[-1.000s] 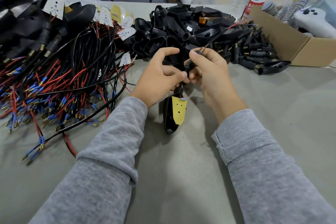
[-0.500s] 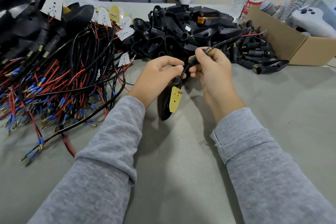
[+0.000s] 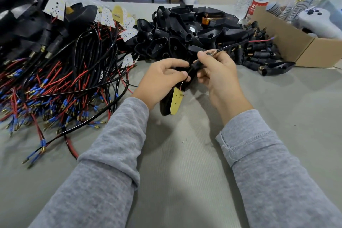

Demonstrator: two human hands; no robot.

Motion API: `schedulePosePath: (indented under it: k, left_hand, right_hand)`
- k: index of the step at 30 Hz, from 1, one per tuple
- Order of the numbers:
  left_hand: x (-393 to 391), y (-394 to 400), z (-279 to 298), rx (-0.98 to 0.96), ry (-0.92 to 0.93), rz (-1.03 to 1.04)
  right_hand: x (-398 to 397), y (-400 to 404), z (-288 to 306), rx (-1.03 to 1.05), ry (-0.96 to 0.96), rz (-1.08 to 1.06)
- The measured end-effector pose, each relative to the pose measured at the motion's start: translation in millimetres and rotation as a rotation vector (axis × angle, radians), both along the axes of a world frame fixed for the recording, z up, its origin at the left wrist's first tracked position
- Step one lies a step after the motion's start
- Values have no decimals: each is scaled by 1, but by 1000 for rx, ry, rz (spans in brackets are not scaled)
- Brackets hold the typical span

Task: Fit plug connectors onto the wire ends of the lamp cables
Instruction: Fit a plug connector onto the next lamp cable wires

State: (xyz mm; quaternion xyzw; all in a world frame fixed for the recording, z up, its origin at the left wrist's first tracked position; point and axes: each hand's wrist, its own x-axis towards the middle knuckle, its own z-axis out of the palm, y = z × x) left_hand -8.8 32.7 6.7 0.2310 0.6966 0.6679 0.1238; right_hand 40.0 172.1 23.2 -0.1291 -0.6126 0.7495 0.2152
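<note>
Now both hands' fingers pinch: left hand (image 3: 162,77) the lamp housing (image 3: 169,102), right hand (image 3: 216,68) the cable (image 3: 227,47).

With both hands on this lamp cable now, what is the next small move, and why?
Probably keep sliding the black plug connector along the cable toward its red wire end. The right hand pinches the connector, the left hand steadies the lamp housing, and the wire end is bare of a connector.
</note>
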Motion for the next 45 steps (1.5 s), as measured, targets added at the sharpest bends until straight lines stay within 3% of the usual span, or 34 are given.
schedulePosePath:
  k: [6, 11, 16, 26, 30, 36, 45]
  left_hand:
    - [-5, -1, -1, 58, -101, 38]
    - [-2, 0, 4, 84, -155, -2]
    - [2, 0, 9, 59, -206, -22]
    - [8, -5, 17, 103, -400, -160]
    - [4, -14, 13, 26, -302, -137]
    - [-2, -21, 12, 71, -200, -83]
    - [-11, -21, 10, 217, -268, 105]
  right_hand:
    - [2, -7, 0, 173, -11, 108]
    - [0, -8, 4, -19, -25, 101]
    - [1, -6, 3, 36, -5, -32]
    - [2, 4, 2, -59, 93, -203]
    - [2, 11, 1, -127, 100, -297]
    - [1, 16, 0, -205, 66, -373]
    - [-1, 9, 4, -213, -102, -210]
